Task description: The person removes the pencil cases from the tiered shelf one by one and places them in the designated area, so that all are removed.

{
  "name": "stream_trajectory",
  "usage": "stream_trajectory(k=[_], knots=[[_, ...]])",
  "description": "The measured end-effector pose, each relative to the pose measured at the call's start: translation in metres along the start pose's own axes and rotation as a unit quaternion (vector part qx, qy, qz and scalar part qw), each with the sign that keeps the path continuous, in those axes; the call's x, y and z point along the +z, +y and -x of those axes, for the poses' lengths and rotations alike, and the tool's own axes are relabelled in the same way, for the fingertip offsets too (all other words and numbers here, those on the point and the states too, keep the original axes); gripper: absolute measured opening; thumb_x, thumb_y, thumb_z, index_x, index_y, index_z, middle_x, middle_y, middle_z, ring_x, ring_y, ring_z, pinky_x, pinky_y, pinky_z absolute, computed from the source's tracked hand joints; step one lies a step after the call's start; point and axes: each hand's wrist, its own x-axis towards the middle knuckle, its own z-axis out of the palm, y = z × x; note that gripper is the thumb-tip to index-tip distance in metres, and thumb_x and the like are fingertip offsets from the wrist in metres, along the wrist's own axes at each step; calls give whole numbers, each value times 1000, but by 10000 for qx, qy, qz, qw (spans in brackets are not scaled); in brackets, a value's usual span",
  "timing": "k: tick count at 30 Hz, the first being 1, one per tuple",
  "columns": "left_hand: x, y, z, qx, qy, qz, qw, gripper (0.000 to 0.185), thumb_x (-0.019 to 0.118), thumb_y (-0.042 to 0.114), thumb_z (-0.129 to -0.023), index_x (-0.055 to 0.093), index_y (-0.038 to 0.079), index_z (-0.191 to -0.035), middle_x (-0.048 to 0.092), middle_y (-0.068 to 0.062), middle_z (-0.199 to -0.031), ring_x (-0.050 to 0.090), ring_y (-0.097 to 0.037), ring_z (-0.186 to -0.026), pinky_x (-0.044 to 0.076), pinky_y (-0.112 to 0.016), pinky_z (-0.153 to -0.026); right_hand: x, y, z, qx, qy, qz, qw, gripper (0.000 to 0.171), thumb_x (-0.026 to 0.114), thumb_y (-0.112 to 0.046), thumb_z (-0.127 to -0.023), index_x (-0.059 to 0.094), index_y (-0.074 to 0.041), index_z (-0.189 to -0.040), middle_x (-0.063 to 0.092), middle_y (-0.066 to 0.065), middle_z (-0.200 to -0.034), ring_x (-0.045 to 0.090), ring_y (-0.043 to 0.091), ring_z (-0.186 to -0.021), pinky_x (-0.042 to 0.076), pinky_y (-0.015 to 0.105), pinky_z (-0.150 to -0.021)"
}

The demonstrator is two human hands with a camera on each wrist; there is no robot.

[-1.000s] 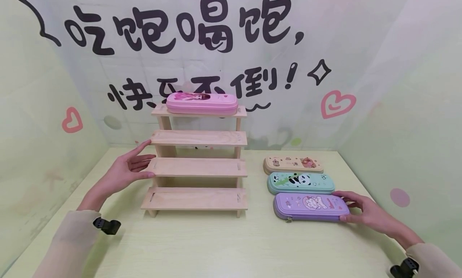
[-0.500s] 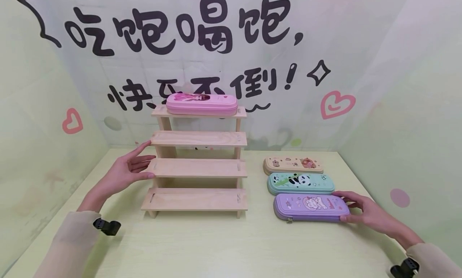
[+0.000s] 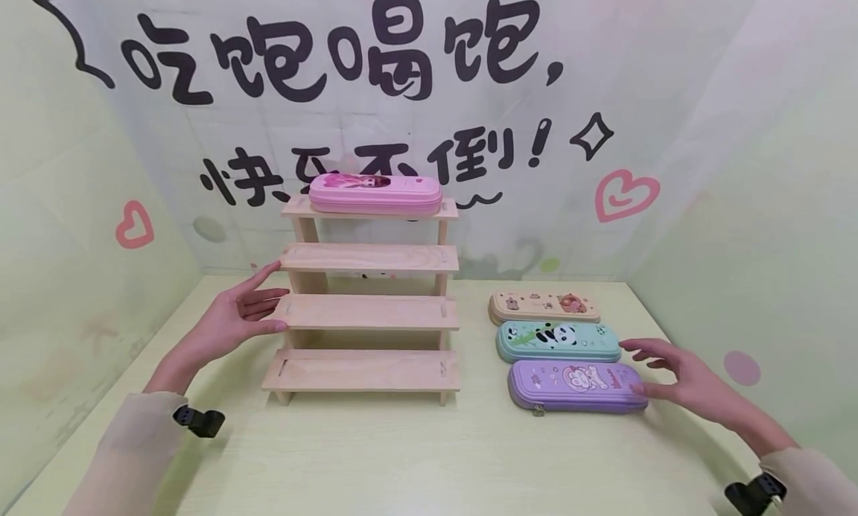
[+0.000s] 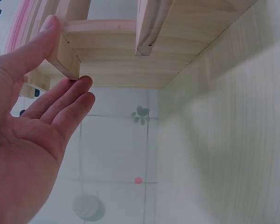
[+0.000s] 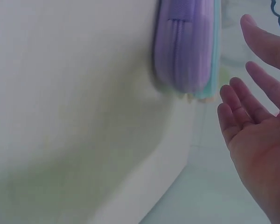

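My left hand (image 3: 224, 319) touches the left side of a four-step wooden display rack (image 3: 369, 311), its fingers fairly straight. In the left wrist view the thumb and fingertips lie against the end of one shelf board (image 4: 65, 58). On the top shelf lies a pink pencil case (image 3: 402, 192). My right hand (image 3: 700, 382) hovers at the right end of a purple pencil case (image 3: 550, 386), fingers spread and relaxed. In the right wrist view that hand is apart from the case. Behind the purple case lie a mint-green panda pencil case (image 3: 523, 343) and a beige one (image 3: 529, 306).
The pale table (image 3: 362, 456) carries the rack left of centre and the row of pencil cases at the right. A printed backdrop (image 3: 536, 233) closes off the back, with a side wall (image 3: 771, 278) at the right.
My right hand has let go of the purple pencil case and come slightly up, its fingers opening. The left hand and the rack have stayed in place.
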Motion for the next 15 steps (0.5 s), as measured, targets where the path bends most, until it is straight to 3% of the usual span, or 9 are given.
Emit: stream_trajectory(k=[15], knots=[[0, 1, 0, 13, 14, -7, 10000, 94, 82, 11, -75, 28, 27, -151, 50, -24, -133, 49, -38, -121, 48, -37, -93, 5, -28, -54, -375, 20, 425, 9984, 58, 82, -15, -76, 56, -9, -129, 57, 4, -122, 54, 9, -102, 46, 18, -85]])
